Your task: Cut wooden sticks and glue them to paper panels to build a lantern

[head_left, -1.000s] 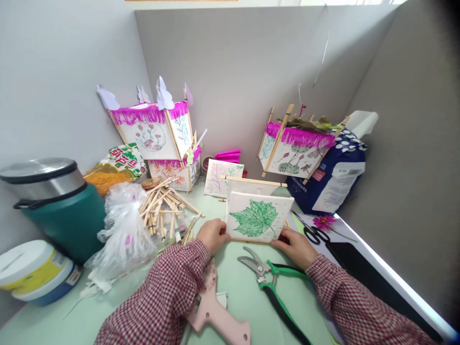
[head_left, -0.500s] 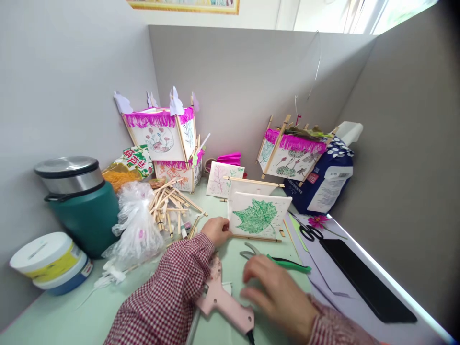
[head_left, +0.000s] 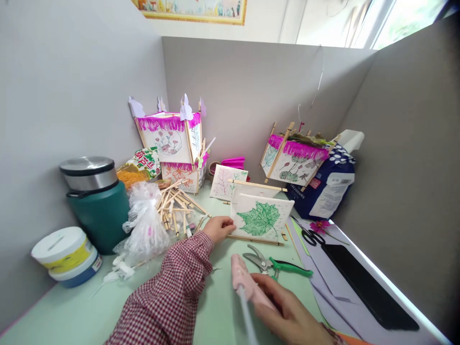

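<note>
A white panel with a green leaf drawing [head_left: 259, 218] stands propped with bamboo sticks along the frame's top and bottom. My left hand [head_left: 218, 229] pinches the lower left edge of this panel. A pink hot glue gun [head_left: 241, 273] is in my right hand [head_left: 287, 309], its fingers wrapped round it. The glue stick [head_left: 246, 311] trails back from the gun toward me. Just beyond the gun lie green-handled pruning shears [head_left: 292, 268], their blades apart.
Bamboo sticks [head_left: 176, 201] lie piled left, beside a plastic bag [head_left: 147, 230], a green thermos [head_left: 97, 215] and a tub [head_left: 66, 251]. Paper lanterns [head_left: 167, 143] stand behind; another lantern [head_left: 294, 163] hangs right. Scissors [head_left: 312, 237] and a black phone-like slab [head_left: 370, 285] lie right.
My right hand has taken hold of the glue gun and lifted it off the table, turning it. My left hand stays at the panel's edge. The view has shifted slightly.
</note>
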Tool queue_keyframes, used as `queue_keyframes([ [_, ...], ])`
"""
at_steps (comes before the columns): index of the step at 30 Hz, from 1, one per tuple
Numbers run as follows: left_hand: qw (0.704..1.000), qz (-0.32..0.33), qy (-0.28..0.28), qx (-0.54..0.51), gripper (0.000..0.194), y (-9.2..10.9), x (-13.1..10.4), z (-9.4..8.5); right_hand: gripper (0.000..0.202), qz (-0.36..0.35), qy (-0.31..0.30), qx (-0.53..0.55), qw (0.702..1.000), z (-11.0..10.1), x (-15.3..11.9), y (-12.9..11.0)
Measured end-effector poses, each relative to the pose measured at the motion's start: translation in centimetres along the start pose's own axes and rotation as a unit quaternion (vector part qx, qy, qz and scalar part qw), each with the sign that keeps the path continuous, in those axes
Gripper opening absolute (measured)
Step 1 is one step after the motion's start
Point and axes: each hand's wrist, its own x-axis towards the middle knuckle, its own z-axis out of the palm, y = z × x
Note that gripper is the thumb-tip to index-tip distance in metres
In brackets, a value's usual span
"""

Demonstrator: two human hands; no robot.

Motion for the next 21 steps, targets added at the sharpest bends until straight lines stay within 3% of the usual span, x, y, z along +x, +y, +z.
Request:
queue_keyframes([
  [3,1.0,0.001,0.008,-0.01,0.021,0.0,0.0,0.0,0.026,0.022,0.025,0.197,0.98,-0.6,-1.3,0.0],
  [8,0.999,0.004,0.019,-0.034,0.02,0.2,0.0,0.0,0.028,-0.019,0.076,0.427,0.901,-1.5,-2.1,0.8],
  [14,0.995,0.014,0.026,-0.092,0.022,0.4,0.2,0.3,0.031,-0.05,0.11,0.471,0.874,-4.4,-1.6,0.4],
  [21,0.966,0.042,0.056,-0.25,0.029,1.8,0.9,0.3,0.034,-0.069,0.126,0.43,0.891,-7.4,-1.2,-0.8],
])
